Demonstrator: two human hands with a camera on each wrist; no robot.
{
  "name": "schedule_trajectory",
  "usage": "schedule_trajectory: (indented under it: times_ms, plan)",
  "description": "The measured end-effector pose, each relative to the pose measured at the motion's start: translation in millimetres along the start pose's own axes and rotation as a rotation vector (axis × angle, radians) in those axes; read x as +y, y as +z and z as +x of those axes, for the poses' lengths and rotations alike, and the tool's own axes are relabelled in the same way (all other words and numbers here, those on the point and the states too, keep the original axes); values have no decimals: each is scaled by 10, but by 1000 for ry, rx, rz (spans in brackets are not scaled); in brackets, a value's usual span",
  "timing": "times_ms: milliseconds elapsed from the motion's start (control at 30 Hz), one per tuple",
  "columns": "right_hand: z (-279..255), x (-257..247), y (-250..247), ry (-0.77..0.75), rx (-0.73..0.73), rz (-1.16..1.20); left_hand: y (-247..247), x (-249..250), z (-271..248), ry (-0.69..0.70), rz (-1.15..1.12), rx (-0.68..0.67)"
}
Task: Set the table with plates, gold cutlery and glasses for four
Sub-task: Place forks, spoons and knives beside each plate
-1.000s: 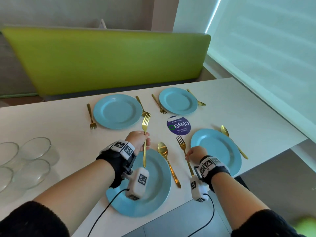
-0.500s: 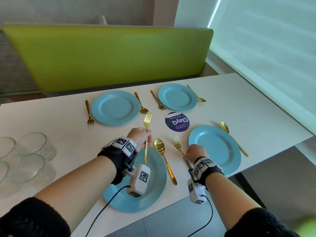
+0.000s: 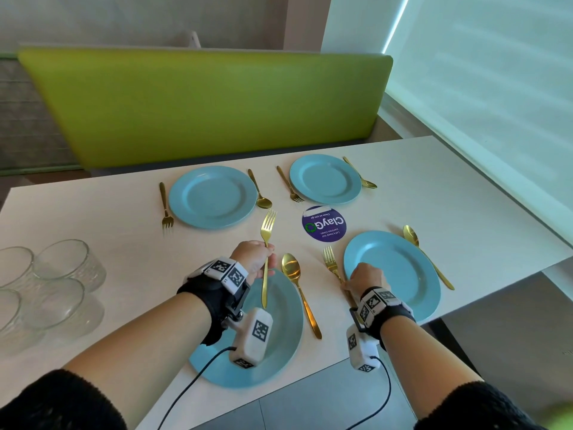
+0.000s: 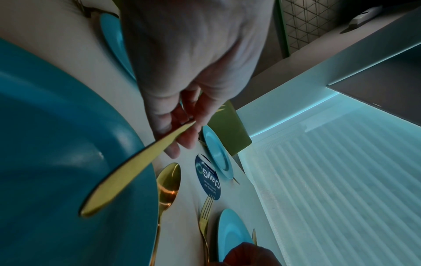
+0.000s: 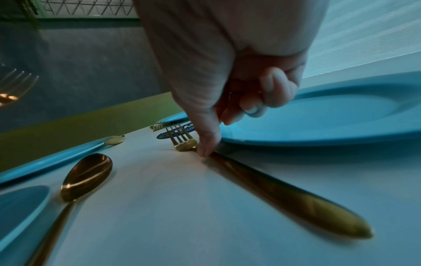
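My left hand (image 3: 268, 252) (image 4: 187, 129) pinches a gold fork (image 3: 268, 225) (image 4: 127, 169) by its neck, tines up and away from me, handle hanging over the near-left blue plate (image 3: 279, 352) (image 4: 56, 144). My right hand (image 3: 356, 279) (image 5: 212, 140) is down on a second gold fork (image 3: 331, 262) (image 5: 284, 196), which lies flat on the table just left of the near-right blue plate (image 3: 400, 274) (image 5: 330, 117). Its thumb tip is against the fork's neck and the other fingers curl above. A gold spoon (image 3: 299, 287) (image 5: 84, 174) lies between the two near plates.
Two far blue plates (image 3: 212, 197) (image 3: 325, 178) each have a fork and a spoon beside them. Several clear glasses (image 3: 66, 262) stand at the table's left. A round purple sticker (image 3: 324, 223) marks the table centre. A green bench back (image 3: 201, 103) runs behind.
Almost nothing: both hands stay where they were, the left still holding its fork up, the right still on the lying fork. The view has drifted slightly.
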State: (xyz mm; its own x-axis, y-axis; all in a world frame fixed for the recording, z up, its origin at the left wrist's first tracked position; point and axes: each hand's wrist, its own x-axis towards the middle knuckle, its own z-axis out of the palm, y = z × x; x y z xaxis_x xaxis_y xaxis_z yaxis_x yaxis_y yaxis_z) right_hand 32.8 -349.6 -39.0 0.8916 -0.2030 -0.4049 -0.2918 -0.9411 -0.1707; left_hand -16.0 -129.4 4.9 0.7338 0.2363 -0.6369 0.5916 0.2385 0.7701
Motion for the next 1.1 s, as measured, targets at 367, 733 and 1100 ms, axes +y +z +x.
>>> schedule_trajectory:
  times_ms: [367, 733, 1100]
  plan:
    - [-560, -721, 50, -439, -141, 278, -94, -138, -94, -85, -25, -13]
    - [-1353, -1370, 457, -435, -186, 402, -703, -302, -300, -82, -37, -170]
    - [-2163, -1781, 1063, -279, -218, 266, -1910, -548, -484, -37, 238, -9]
